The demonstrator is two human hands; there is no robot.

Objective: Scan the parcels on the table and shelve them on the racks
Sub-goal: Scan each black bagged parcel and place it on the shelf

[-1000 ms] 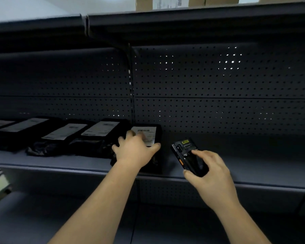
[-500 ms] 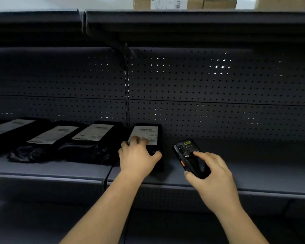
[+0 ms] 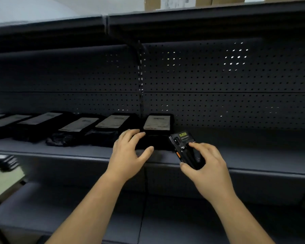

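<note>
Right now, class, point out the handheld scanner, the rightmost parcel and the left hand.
handheld scanner point(image 3: 186, 150), head view, its dark casing.
rightmost parcel point(image 3: 157, 122), head view, its white label.
left hand point(image 3: 128, 153), head view, back of the hand.

Pretty dim: dark grey metal rack point(image 3: 253, 150), perforated back panel point(image 3: 218, 81) with light poking through some holes. Pale wall point(image 3: 33, 7) and brown cardboard boxes point(image 3: 151, 3) up top.
</note>
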